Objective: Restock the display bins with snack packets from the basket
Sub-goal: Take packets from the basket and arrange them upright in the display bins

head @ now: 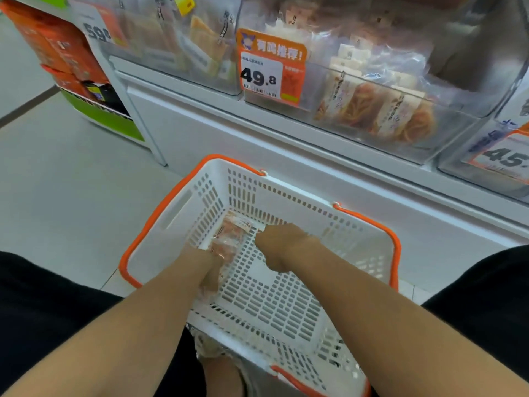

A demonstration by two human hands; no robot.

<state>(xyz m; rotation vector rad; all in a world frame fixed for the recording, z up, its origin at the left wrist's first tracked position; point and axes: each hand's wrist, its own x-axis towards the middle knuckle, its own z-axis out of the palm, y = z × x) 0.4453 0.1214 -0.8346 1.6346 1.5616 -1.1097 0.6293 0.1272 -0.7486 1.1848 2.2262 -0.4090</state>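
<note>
A white slotted basket with orange handles sits on the floor below the shelf. Both my hands reach down into it. My left hand grips a clear snack packet with orange contents at the basket's far left corner. My right hand pinches the same packet's right edge with curled fingers. Above, a clear display bin behind the 49.8 price tag holds several similar packets.
A second clear bin stands to the left, another with a 45 tag at the right. An orange and green display stand rises at far left on the grey floor. My knees in black flank the basket.
</note>
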